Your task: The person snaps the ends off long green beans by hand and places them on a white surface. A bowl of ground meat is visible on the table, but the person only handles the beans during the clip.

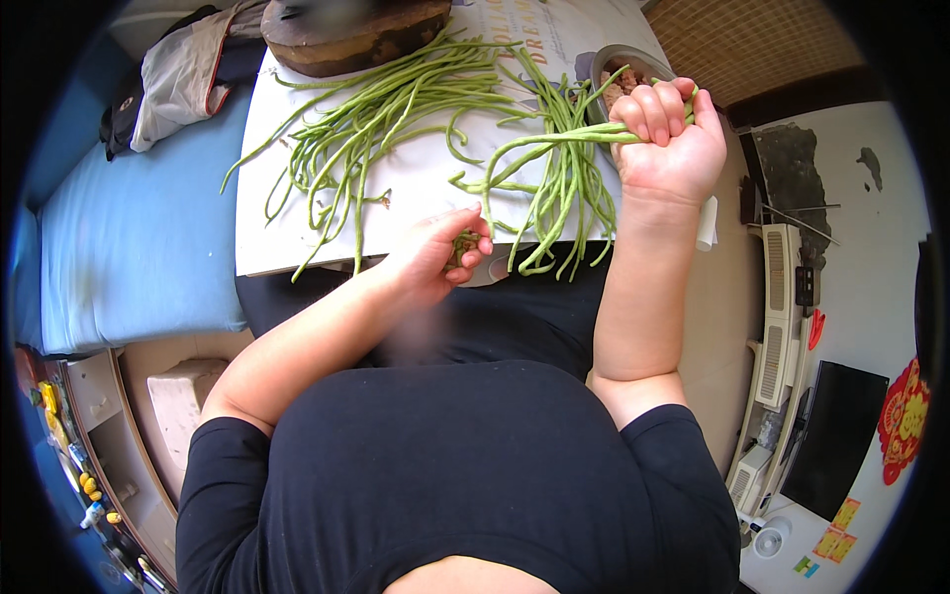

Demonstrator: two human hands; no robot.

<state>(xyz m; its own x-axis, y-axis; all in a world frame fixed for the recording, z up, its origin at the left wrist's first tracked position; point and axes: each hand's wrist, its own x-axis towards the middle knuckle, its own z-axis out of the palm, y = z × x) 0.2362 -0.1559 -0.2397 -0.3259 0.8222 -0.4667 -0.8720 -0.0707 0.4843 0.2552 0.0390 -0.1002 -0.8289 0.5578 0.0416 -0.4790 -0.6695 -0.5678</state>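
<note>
My right hand (668,144) is closed in a fist round several long green beans (554,141), whose free ends trail left over the table. Curled near the table's front edge, my left hand (435,255) holds small green bean ends (461,247) in its palm. Its thumb and forefinger meet close to the drooping tip of one long bean. A large heap of long beans (381,114) lies on the white table (267,213), left of centre. Beneath the held beans spreads a second, smaller pile (564,203).
A round wooden chopping block (356,42) stands at the back of the table. Behind my right hand sits a metal bowl (598,67) with pinkish-brown, lumpy contents. To the left is a blue sofa (148,238) with a bag and clothing on it; a pale stool (183,396) stands lower left.
</note>
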